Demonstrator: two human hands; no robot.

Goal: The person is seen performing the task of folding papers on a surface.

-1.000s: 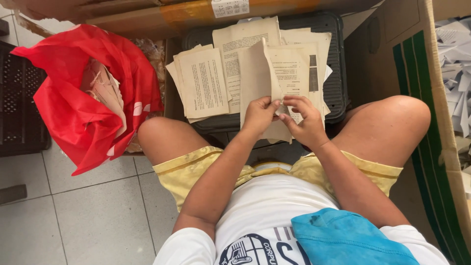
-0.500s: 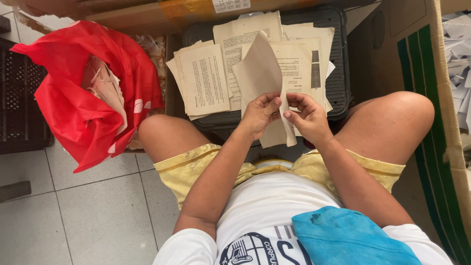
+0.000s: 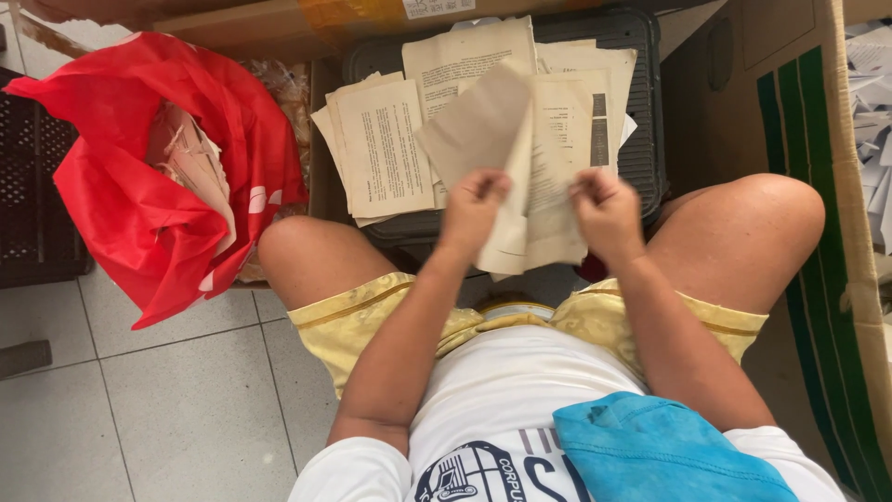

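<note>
- Nearest the camera, a blue cloth (image 3: 664, 451) lies against the person's white shirt (image 3: 511, 409), above yellow shorts (image 3: 372, 321).
- Both forearms reach forward between the bare knees, and the two hands meet at the same bundle of yellowed pages (image 3: 530, 177).
- The left hand (image 3: 472, 209) is closed in a loose fist on the left lower edge of the pages; its fingers are curled tight, with paper pinched under them.
- The right hand (image 3: 606, 212) is closed the same way on the right lower edge, thumb side up, gripping the sheets.
- The pages stand almost upright between the hands, long axis running up and away from the person, top edges leaning toward the far side.
- A front sheet on the left side is peeled outward from the rest, so the bundle opens in a narrow V; the gap between the sheets lies between the hands, closer to the left one.
- Both hands are equally near the bundle. Motion blur softens their outlines, so the exact finger placement is hard to tell.
- Just beyond the hands, loose printed sheets (image 3: 386, 149) lie fanned on a dark plastic crate (image 3: 641, 112).
- To the left, a red plastic bag (image 3: 121, 204) gapes open with crumpled paper inside, resting on the tiled floor (image 3: 139, 409).
- To the right stands a cardboard box wall (image 3: 790, 121) with green stripes.
</note>
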